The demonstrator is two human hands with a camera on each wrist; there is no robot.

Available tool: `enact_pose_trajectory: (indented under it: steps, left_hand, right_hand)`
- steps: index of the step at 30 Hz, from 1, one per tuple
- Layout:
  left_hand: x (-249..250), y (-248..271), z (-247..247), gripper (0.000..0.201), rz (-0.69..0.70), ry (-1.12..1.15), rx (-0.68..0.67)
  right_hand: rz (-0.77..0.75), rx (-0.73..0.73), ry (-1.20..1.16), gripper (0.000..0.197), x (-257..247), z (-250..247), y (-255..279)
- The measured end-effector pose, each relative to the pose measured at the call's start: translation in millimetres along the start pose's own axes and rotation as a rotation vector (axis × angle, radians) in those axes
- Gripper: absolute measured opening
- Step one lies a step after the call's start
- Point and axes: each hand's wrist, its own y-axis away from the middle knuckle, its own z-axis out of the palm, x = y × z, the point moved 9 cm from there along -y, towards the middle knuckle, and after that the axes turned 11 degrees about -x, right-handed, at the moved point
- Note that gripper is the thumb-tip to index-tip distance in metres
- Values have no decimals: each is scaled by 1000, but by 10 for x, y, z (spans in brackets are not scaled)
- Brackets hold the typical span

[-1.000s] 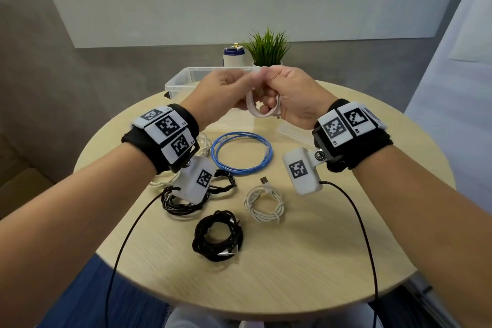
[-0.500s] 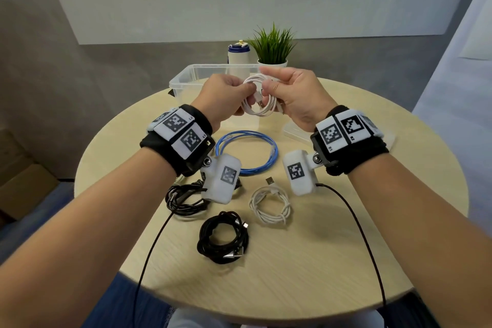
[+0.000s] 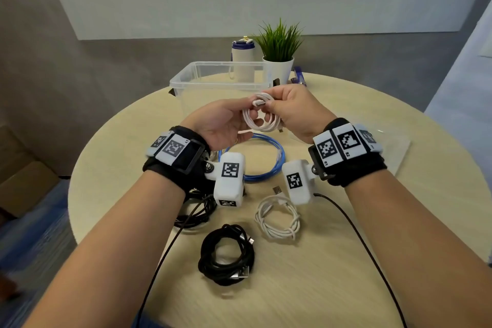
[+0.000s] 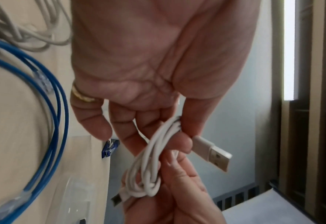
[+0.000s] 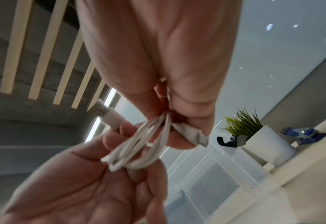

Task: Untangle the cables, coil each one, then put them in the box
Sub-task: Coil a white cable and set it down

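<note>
Both hands hold a small coiled white cable [image 3: 262,118] above the table, just in front of the clear plastic box [image 3: 186,78]. My left hand [image 3: 223,122] lies palm up beside and under the coil, and its thumb and fingers pinch the loops by the USB plug [image 4: 214,153]. My right hand [image 3: 292,109] pinches the other side of the coil [image 5: 139,148], with the small connector [image 5: 200,138] sticking out past its fingertips. The box looks empty as far as I can see into it.
On the round table lie a blue cable coil [image 3: 277,160], a white coil [image 3: 278,217], a black coil [image 3: 226,255] and another black bundle [image 3: 194,212] partly under my left wrist. Behind the box stand a bottle [image 3: 242,61] and a potted plant [image 3: 278,61].
My left hand has turned palm up under the white coil, and the coil has tipped from upright to lying flatter between both hands. The cables on the table have not moved.
</note>
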Motion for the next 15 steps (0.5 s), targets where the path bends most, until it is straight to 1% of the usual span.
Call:
enact_pose_trajectory:
  steps: [3,6,9,11,13,15]
  left_hand:
    - [-43,-27,-3,13,2,36,-54]
    - [-89,-44,-19,15,-2,101,-76]
    - [-137,-49,-47,15,-8,168,-85]
    - [-161,-55,-78,16,-24,151,-68]
    - [-170,-69,-111,17,-32,94,-29]
    - [-151,-91,-128,12,-5,37,12]
  right_hand:
    - [37,-70,-95,25,51,57,-8]
    - [85,-122,-107,24,96,124,-11]
    - [144,-188,-245,21,171,236,-6]
    - [163,-179,-314,21,192,262,1]
    - [160,-134,-332,21,204,256,-7]
    - [146,-89,-331,20,219,251,-23]
